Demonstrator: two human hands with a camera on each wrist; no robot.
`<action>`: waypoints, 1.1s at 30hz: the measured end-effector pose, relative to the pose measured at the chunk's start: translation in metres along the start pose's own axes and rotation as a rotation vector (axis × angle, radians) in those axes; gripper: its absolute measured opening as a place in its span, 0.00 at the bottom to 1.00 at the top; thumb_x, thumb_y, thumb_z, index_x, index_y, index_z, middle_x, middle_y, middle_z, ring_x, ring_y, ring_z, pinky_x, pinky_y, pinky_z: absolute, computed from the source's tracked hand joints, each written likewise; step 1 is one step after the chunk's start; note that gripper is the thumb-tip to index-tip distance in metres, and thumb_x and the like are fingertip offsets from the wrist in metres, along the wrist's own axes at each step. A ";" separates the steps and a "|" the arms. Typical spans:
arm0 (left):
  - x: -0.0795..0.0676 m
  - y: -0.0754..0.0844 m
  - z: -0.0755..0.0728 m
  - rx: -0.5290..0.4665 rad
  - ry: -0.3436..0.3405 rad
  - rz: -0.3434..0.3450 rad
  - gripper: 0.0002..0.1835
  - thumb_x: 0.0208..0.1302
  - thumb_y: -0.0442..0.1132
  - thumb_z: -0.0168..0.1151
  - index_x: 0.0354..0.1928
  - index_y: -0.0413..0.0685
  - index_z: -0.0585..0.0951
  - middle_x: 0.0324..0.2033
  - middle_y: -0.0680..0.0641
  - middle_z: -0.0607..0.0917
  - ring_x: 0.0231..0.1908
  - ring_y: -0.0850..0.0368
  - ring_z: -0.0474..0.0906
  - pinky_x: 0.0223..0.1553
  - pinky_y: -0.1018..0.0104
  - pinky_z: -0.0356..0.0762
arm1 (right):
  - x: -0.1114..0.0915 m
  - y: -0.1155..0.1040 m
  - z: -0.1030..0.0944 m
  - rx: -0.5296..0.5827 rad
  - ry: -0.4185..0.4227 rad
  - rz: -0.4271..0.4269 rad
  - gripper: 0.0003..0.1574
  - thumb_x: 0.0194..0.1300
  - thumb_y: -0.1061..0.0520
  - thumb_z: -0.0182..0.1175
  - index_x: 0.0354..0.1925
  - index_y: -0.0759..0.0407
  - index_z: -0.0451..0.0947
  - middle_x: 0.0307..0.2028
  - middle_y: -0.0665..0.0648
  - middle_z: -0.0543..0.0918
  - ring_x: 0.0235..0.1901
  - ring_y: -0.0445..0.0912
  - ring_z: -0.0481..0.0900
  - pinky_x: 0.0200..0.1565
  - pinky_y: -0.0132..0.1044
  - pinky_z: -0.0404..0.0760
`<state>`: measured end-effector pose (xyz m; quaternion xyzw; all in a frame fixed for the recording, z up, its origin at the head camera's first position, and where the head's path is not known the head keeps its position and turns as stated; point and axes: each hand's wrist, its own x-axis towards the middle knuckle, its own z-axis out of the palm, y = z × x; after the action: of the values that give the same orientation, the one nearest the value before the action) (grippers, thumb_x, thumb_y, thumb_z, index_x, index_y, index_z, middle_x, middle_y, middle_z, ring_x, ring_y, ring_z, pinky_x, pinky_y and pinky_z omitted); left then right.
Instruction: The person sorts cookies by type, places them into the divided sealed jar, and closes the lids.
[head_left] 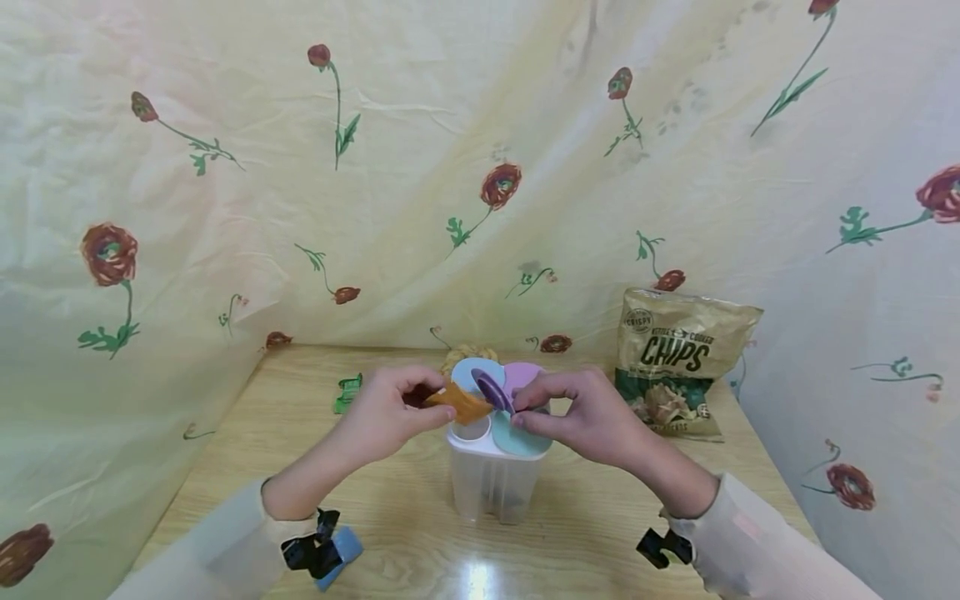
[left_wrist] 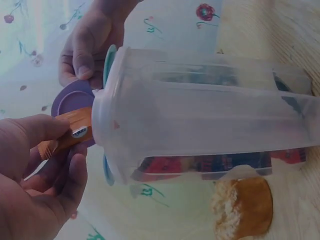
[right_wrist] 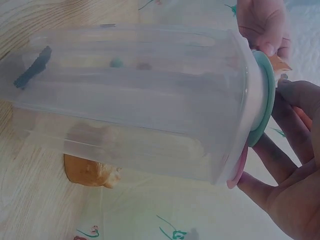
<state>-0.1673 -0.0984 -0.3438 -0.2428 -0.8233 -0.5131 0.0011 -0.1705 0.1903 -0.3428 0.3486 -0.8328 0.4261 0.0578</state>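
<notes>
My left hand [head_left: 397, 412] pinches a small orange wrapped snack [head_left: 461, 402] over the open round mouth of a clear plastic container [head_left: 491, 479] with a white top. In the left wrist view, the orange wrapper's end [left_wrist: 80, 125] is at the rim. My right hand [head_left: 581, 412] holds a purple lid [head_left: 491, 390] tilted up beside that opening, between thumb and fingers. Light blue [head_left: 468, 372], lilac [head_left: 522, 375] and mint green [head_left: 517, 435] lids cover the other openings. Red and dark blue packets [left_wrist: 225, 162] show through the container wall.
A gold and green chips bag [head_left: 671, 362] stands at the back right. Behind the container is a piece of bread [left_wrist: 245, 205]. A green wrapped item [head_left: 347, 393] lies left of my left hand, and a blue item [head_left: 341, 557] lies near my left wrist.
</notes>
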 end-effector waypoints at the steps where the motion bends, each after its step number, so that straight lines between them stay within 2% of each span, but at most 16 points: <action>1: 0.001 0.000 0.002 0.012 -0.006 0.004 0.07 0.60 0.34 0.74 0.41 0.50 0.88 0.34 0.51 0.87 0.31 0.55 0.79 0.32 0.68 0.81 | 0.000 0.000 0.000 0.000 0.000 0.002 0.07 0.60 0.59 0.75 0.37 0.47 0.91 0.33 0.41 0.90 0.36 0.37 0.87 0.40 0.35 0.85; 7: 0.003 0.000 0.006 0.071 -0.052 0.005 0.05 0.61 0.34 0.74 0.37 0.52 0.89 0.32 0.54 0.86 0.30 0.56 0.78 0.31 0.69 0.79 | 0.001 -0.001 -0.002 -0.012 0.000 0.016 0.09 0.60 0.59 0.76 0.36 0.44 0.90 0.33 0.40 0.90 0.36 0.37 0.87 0.41 0.37 0.85; 12: 0.004 0.004 0.008 0.121 -0.061 0.025 0.04 0.59 0.35 0.75 0.33 0.52 0.89 0.28 0.55 0.82 0.29 0.56 0.75 0.29 0.69 0.75 | 0.000 -0.002 -0.001 -0.010 0.026 0.023 0.09 0.59 0.59 0.76 0.36 0.44 0.90 0.33 0.39 0.89 0.36 0.38 0.86 0.40 0.38 0.85; 17: 0.007 0.010 0.010 0.175 -0.087 0.039 0.10 0.59 0.36 0.75 0.24 0.54 0.83 0.22 0.56 0.76 0.25 0.59 0.71 0.26 0.70 0.68 | 0.000 -0.002 -0.001 -0.013 0.058 0.007 0.10 0.59 0.60 0.75 0.35 0.43 0.89 0.33 0.39 0.89 0.35 0.37 0.86 0.39 0.38 0.85; 20: 0.009 0.013 0.012 0.222 -0.104 0.040 0.11 0.59 0.35 0.74 0.23 0.54 0.82 0.22 0.56 0.74 0.24 0.61 0.70 0.24 0.71 0.66 | 0.000 -0.001 0.000 -0.004 0.062 -0.003 0.10 0.60 0.62 0.74 0.35 0.45 0.90 0.34 0.42 0.90 0.35 0.38 0.86 0.40 0.38 0.86; 24: 0.010 0.017 0.016 0.384 -0.122 0.051 0.06 0.62 0.37 0.71 0.28 0.55 0.87 0.23 0.58 0.77 0.26 0.62 0.70 0.26 0.70 0.67 | 0.000 0.001 0.000 0.009 0.050 -0.002 0.08 0.61 0.61 0.74 0.36 0.47 0.90 0.34 0.45 0.90 0.35 0.38 0.86 0.38 0.38 0.85; 28: 0.014 0.021 0.023 0.557 -0.169 0.130 0.03 0.63 0.40 0.71 0.34 0.57 0.91 0.29 0.61 0.84 0.31 0.63 0.72 0.32 0.68 0.70 | -0.001 0.002 0.001 0.020 0.045 0.005 0.08 0.62 0.60 0.74 0.36 0.46 0.90 0.34 0.45 0.91 0.37 0.39 0.87 0.39 0.37 0.85; 30: 0.016 0.021 0.025 0.598 -0.192 0.176 0.04 0.64 0.42 0.72 0.37 0.57 0.93 0.31 0.61 0.84 0.32 0.64 0.72 0.34 0.69 0.71 | -0.001 0.002 0.002 0.032 0.042 0.007 0.08 0.62 0.61 0.73 0.37 0.47 0.90 0.35 0.45 0.91 0.38 0.39 0.87 0.40 0.36 0.86; 33: 0.015 0.021 0.027 0.582 -0.205 0.185 0.08 0.65 0.46 0.72 0.42 0.55 0.93 0.33 0.60 0.82 0.33 0.64 0.72 0.33 0.70 0.72 | -0.001 0.002 0.002 0.038 0.040 0.004 0.07 0.63 0.61 0.73 0.38 0.48 0.90 0.36 0.44 0.91 0.39 0.39 0.88 0.40 0.36 0.87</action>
<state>-0.1660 -0.0623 -0.3351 -0.3564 -0.9058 -0.2265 0.0344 -0.1705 0.1907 -0.3457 0.3393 -0.8241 0.4487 0.0667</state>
